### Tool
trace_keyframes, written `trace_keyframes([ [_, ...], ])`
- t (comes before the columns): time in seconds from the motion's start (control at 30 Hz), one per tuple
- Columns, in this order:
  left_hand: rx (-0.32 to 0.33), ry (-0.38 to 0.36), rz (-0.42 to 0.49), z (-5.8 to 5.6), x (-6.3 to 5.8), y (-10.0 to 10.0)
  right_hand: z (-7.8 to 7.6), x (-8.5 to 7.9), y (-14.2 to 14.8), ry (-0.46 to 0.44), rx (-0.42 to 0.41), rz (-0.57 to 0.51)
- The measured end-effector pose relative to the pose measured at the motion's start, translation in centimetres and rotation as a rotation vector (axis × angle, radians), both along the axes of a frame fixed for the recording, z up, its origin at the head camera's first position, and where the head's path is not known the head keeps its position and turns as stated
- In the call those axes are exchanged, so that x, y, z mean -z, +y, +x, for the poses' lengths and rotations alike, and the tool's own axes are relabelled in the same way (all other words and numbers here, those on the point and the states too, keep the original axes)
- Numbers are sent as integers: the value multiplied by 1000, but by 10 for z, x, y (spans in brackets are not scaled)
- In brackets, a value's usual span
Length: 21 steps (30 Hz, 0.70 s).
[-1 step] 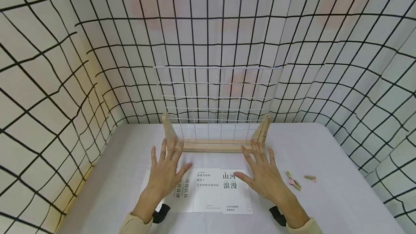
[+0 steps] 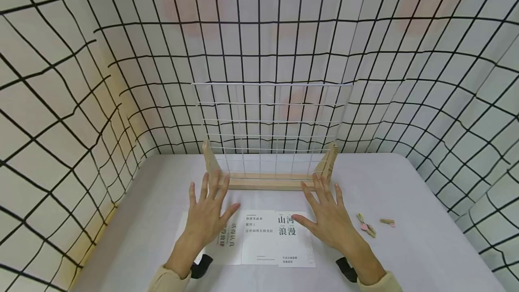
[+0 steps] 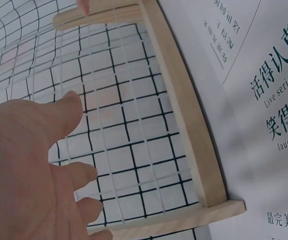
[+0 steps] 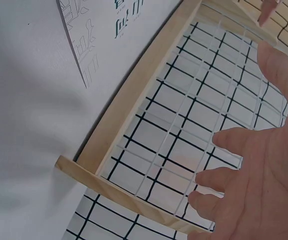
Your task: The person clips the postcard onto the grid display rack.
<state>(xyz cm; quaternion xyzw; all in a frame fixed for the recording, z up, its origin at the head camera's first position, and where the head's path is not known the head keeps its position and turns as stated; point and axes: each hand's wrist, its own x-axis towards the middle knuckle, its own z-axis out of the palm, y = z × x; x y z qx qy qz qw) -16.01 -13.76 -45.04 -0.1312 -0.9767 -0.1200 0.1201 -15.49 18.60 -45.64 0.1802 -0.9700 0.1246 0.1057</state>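
Note:
My left hand point(image 2: 204, 220) is spread over the left side of the printed cards, its fingers straight and holding nothing. Opposite it, my right hand point(image 2: 330, 220) is spread the same way near the right card point(image 2: 296, 251). Beyond the fingertips stands a white wire grid rack point(image 2: 275, 120) on a wooden base point(image 2: 265, 183); whether any fingertip touches it, I cannot tell. The middle card point(image 2: 259, 247) lies beside the right one, while my left hand partly hides the left card point(image 2: 227, 251). Both wrist views show a bare palm before the grid point(image 3: 119, 115).
Small wooden clips point(image 2: 366, 226) lie in a loose bunch right of my right hand, with another clip point(image 2: 387, 222) beside them. The white table point(image 2: 134, 220) is backed by white walls with a black grid pattern point(image 2: 267, 35). Black wrist straps point(image 2: 201, 266) show below the hands.

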Motion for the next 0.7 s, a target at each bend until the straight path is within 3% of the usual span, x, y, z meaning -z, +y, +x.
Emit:
trace_keyframes([
  [0.5,8,-12,-11,3,3,-5,2,-1,4,7,-6,6],
  [0.7,51,-27,-3,0,4,1,1,-5,6,0,-12,11],
])
